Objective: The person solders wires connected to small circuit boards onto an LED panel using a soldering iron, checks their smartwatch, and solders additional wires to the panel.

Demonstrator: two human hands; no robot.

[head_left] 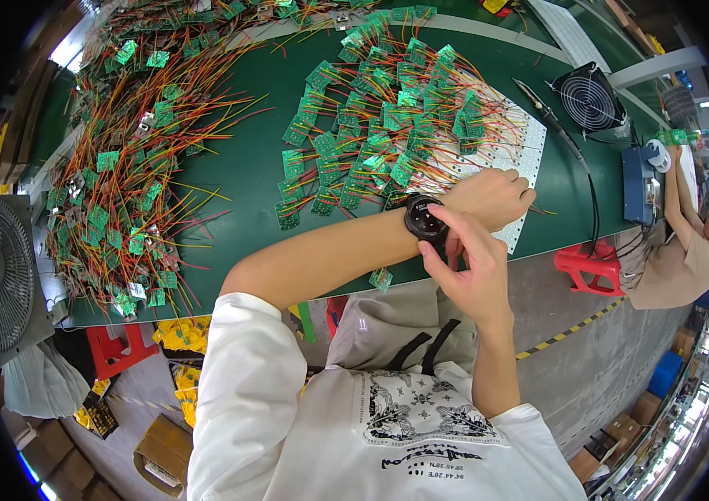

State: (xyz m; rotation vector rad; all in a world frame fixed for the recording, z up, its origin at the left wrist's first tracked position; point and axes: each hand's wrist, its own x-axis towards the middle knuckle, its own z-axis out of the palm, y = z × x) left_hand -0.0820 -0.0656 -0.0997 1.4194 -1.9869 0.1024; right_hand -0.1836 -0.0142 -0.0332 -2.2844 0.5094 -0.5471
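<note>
My left forearm lies across the front of the green table, a black wristwatch strapped on its wrist. Fingers curled in, my left hand rests over the edge of a white perforated board and seems to hold nothing. My right hand has its index finger and thumb on the watch, one at the face and one at the lower rim. Beyond my wrist, rows of small green circuit boards with red and yellow wires lie partly on the white board. One circuit board hangs at the table's front edge.
A tangled heap of wired boards covers the table's left. At right are a soldering iron, a small black fan and a blue box. A large fan, a red stool and a seated co-worker flank the table.
</note>
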